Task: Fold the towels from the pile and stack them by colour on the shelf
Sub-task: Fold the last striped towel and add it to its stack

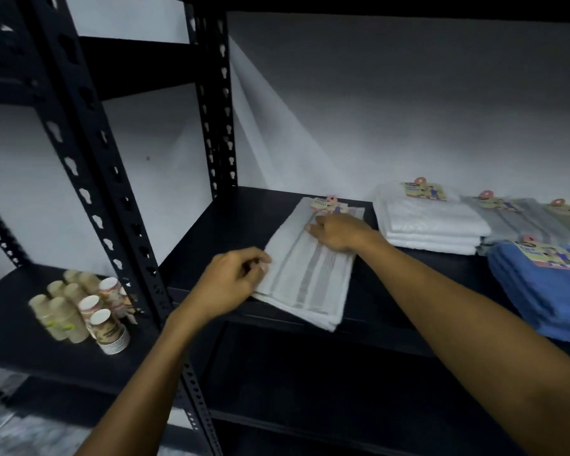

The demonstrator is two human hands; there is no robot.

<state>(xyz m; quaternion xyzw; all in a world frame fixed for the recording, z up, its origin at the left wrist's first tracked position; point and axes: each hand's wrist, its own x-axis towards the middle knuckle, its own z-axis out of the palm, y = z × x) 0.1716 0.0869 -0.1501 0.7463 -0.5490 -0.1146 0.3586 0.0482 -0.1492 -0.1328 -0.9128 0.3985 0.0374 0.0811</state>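
At the near left edge of the folded pale towel [310, 268], the left hand [234, 284] pinches the cloth between thumb and curled fingers. The towel, striped in grey, lies flat on the black shelf [231, 225], its near corner just over the front lip. Beyond that grip, the right hand [338, 232] rests palm down on the towel's far half, fingers spread and grasping nothing, just short of a paper label [331, 205] at the towel's back edge. Right of this hand sits a white towel stack [431, 225], then grey towels [527, 222], with a blue stack [547, 291] nearer the front. Left of the pinching hand, on the neighbouring shelf, stand paper cups [107, 319].
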